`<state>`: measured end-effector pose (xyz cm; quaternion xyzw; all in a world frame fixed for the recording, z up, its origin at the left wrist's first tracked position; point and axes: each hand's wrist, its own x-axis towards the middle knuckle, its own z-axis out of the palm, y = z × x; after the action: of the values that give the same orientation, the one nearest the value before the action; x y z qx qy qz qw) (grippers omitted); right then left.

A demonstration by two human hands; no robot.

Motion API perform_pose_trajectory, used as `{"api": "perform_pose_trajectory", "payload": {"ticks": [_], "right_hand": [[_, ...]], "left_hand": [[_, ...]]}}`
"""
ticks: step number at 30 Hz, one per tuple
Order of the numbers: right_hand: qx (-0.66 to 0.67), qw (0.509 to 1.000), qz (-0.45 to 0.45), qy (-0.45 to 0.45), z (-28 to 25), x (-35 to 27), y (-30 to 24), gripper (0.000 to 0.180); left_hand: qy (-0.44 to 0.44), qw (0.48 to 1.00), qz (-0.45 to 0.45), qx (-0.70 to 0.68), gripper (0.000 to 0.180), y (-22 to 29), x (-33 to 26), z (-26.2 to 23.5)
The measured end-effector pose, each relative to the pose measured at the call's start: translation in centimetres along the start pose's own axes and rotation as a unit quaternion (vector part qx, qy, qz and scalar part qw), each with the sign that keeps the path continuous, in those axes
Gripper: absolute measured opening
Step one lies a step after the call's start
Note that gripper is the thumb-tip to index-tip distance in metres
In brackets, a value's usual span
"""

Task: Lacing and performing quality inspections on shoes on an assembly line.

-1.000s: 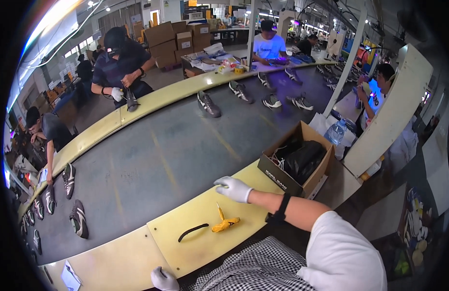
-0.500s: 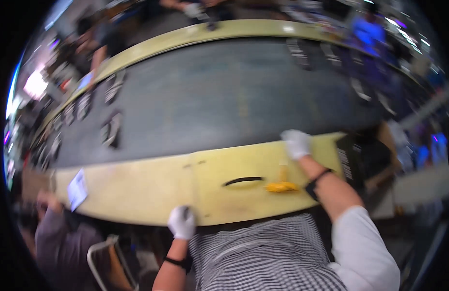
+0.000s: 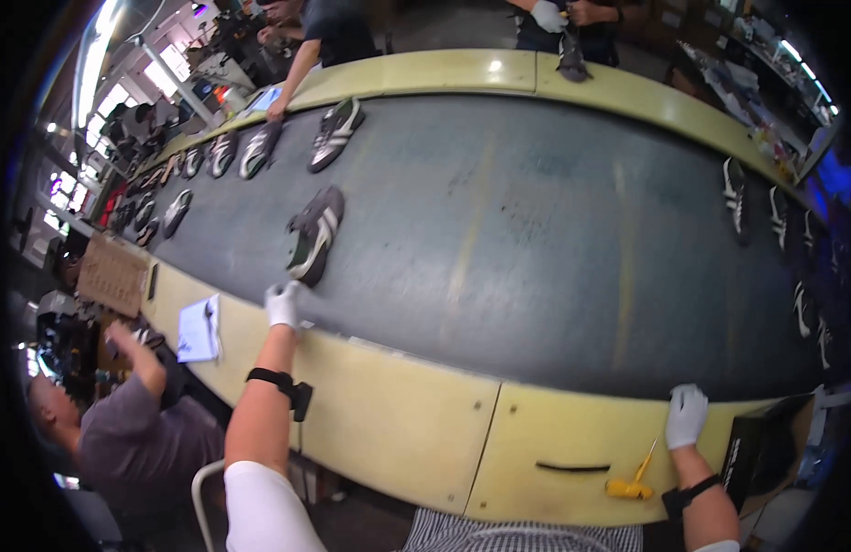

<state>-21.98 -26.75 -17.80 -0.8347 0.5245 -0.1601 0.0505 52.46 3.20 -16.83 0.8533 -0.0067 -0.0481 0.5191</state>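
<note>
Yellow tool (image 3: 629,488): near the yellow surface's (image 3: 536,428) close edge, beside a black strip (image 3: 572,468).
Right hand (image 3: 687,417): gloved, fingers loose at the surface's far edge.
Left hand (image 3: 282,304): outstretched; whether its fingers grip, I cannot tell.
Dark shoe (image 3: 317,234): just beyond, near the grey belt's (image 3: 536,285) near edge.

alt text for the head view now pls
A person's white-gloved left grip is close to a dark striped sneaker on a grey worktop, the gloved right grip near a yellow tool and black strip on the pale yellow edge. More sneakers lie left and right; other people are nearby.
</note>
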Motion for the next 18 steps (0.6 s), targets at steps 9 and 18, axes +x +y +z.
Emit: {"api": "perform_pose_trajectory", "payload": {"ticks": [9,18], "right_hand": [[-0.004,0.997,0.032,-0.066,0.6,-0.4,1.4,0.019],[0.404,0.880,0.229,-0.099,-2.4,2.7,-6.5,0.040]], "left_hand": [[-0.165,0.981,-0.020,0.099,0.050,4.0,5.4,10.0],[-0.332,0.833,-0.190,-0.400,0.039,10.5,-10.1,4.7]]}}
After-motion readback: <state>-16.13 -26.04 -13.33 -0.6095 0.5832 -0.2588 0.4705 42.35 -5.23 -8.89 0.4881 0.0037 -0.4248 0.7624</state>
